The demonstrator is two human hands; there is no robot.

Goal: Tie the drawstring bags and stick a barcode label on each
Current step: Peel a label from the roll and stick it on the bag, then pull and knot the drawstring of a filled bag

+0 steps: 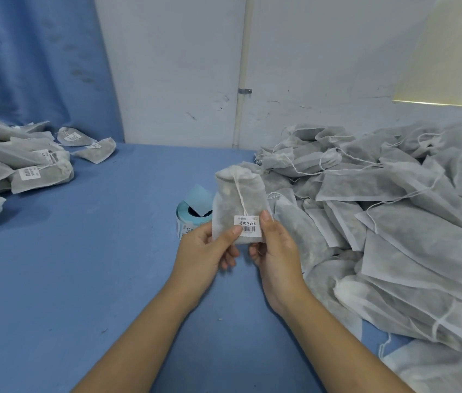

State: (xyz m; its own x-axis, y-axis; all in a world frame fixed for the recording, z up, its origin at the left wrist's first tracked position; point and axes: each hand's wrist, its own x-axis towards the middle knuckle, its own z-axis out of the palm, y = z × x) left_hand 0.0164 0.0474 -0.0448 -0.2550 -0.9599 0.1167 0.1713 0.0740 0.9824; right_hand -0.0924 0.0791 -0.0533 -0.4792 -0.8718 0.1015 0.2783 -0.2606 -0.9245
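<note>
Two bare forearms are seen at the lower edge of the frame, one left of centre and one right of centre, and each is uncovered along all of its visible length. The left hand [210, 251] and the right hand [276, 248], near the middle of the frame, are shown bare as well, and the nails on the fingers [266, 221] are seen to be trimmed short.

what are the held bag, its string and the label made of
Bag: thin white nonwoven fabric, probably; matte, fuzzy, translucent enough to show dark filling.
String: white twisted cord, possibly cotton.
Label: white matte paper sticker, it seems, with black barcode print.
</note>
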